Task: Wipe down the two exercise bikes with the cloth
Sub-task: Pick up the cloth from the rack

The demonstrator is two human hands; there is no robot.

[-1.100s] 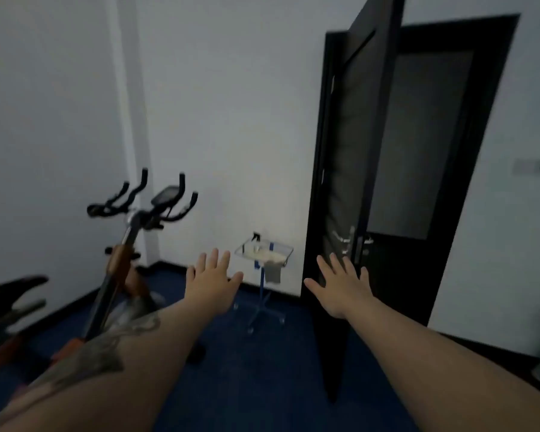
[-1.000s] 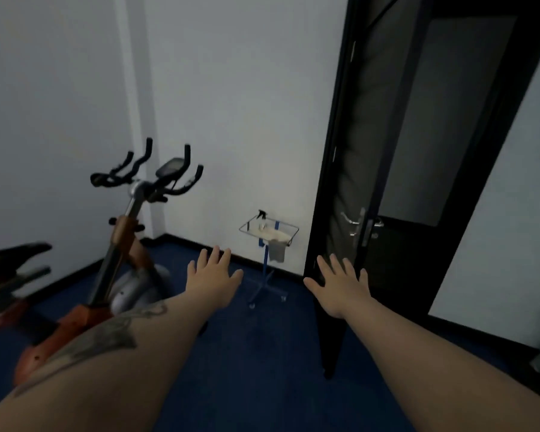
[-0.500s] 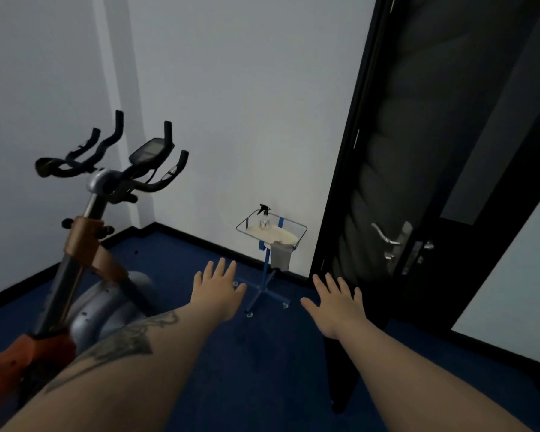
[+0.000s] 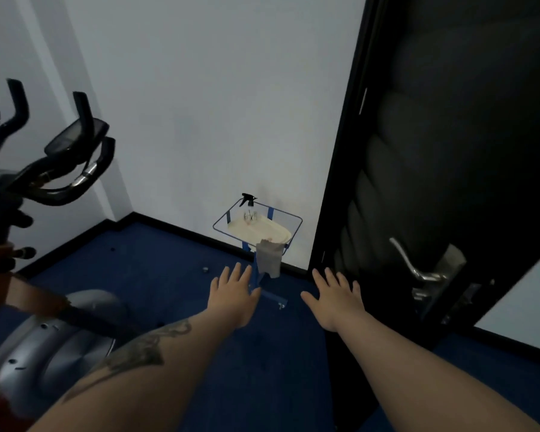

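Two bare forearms in view, no sleeves, no gloves, no watch or wristband, no rings seen. Left forearm [image 4: 144,363] has a dark tattoo on the upper side: curling, scroll-like linework w/ a denser shaded patch toward the elbow, thinner tail toward the wrist; motif too blurred to ID. Right forearm [image 4: 396,363] unmarked. Left hand [image 4: 233,296] & right hand [image 4: 335,300] both bare, nails short, no polish visible

A small indoor exercise room: an exercise bike [image 4: 44,188] stands on blue carpet [image 4: 156,269] by plain white walls [image 4: 200,104], near a black door [image 4: 449,166] and a spray-bottle stand [image 4: 258,226].
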